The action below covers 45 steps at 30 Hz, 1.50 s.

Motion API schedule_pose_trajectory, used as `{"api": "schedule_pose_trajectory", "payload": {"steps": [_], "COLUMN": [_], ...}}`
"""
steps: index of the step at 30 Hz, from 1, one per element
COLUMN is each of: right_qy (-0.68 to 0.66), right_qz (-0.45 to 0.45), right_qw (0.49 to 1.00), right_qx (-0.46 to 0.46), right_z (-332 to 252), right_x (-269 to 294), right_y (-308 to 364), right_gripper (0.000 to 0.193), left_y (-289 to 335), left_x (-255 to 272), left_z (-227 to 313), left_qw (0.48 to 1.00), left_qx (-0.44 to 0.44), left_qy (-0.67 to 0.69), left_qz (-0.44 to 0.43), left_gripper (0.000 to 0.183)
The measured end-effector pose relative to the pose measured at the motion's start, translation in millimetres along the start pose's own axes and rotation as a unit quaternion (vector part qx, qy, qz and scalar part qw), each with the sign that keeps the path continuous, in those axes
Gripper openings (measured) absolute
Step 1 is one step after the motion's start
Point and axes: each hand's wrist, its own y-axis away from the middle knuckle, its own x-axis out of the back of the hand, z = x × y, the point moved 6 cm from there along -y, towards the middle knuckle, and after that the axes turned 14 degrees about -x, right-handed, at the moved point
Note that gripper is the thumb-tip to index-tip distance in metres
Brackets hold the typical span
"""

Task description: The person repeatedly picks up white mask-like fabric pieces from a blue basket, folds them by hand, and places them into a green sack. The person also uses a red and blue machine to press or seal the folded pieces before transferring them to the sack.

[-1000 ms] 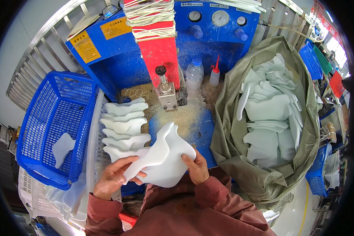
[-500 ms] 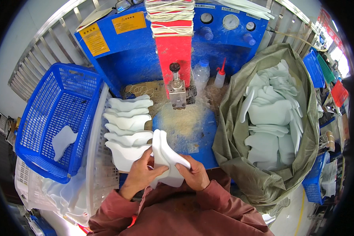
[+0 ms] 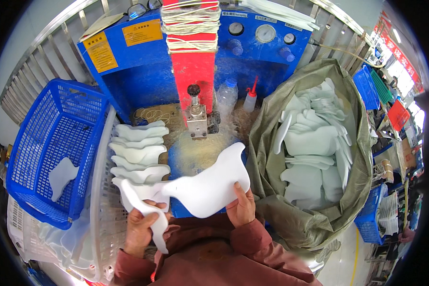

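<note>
My right hand (image 3: 241, 208) is closed on the right edge of a white curved sheet piece (image 3: 209, 183), thumb on its face, and holds it broad side up in front of the machine. My left hand (image 3: 137, 229) is closed round a second white curved piece (image 3: 131, 193), seen nearly edge-on, with its lower end hanging below the fingers. Just beyond my left hand lies a row of similar white pieces (image 3: 138, 155), overlapping one another. The held right piece partly hides the blue work surface (image 3: 178, 159) under the machine's metal head (image 3: 196, 125).
A blue basket (image 3: 21, 164) with one white piece stands at left, above a white crate (image 3: 102, 214). At right, a green-grey sack (image 3: 264, 167) is full of white pieces. A red column (image 3: 193, 76), a clear bottle (image 3: 227, 95) and a red-tipped squeeze bottle (image 3: 250, 101) stand ahead.
The two white pieces held together between my hands are now apart, one in each hand. My left hand has moved left and down; my right has turned its piece broad side up.
</note>
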Motion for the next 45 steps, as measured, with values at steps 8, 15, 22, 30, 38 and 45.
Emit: {"api": "schedule_pose_trajectory", "payload": {"steps": [8, 15, 22, 30, 38, 45], "right_qy": [-0.036, 0.020, 0.267, 0.299, 0.285, 0.258], "right_qz": [-0.024, -0.032, -0.051, -0.065, -0.081, -0.094], "right_qw": [0.999, 0.999, 0.959, 0.947, 0.951, 0.957], "right_qx": [-0.001, -0.035, -0.075, -0.097, -0.092, -0.097], "right_z": [7.5, 14.0, -1.7, 0.8, 2.5, 5.2], "right_x": [-31.6, -40.4, -42.9, -67.2, -90.1, -102.9], "right_y": [-12.4, -9.3, -27.4, -52.8, -53.9, -54.5], "right_gripper": [0.028, 0.030, 0.034, 0.045, 0.043, 0.022], "left_y": [-18.7, -44.7, -60.7, -71.7, -77.4, -79.8], "left_x": [-21.2, -42.7, -2.3, 7.6, -0.3, 1.0], "left_z": [-38.8, -30.2, 2.7, 34.2, 57.6, 68.0], "left_qw": [0.995, 0.996, 0.991, 0.984, 0.986, 0.986], "left_qx": [-0.031, -0.048, -0.072, -0.092, -0.115, -0.113], "left_qy": [0.087, 0.040, -0.105, -0.152, -0.118, -0.120], "left_qz": [0.042, 0.055, 0.038, 0.029, 0.020, 0.035], "left_gripper": [0.046, 0.030, 0.025, 0.034, 0.038, 0.044]}}
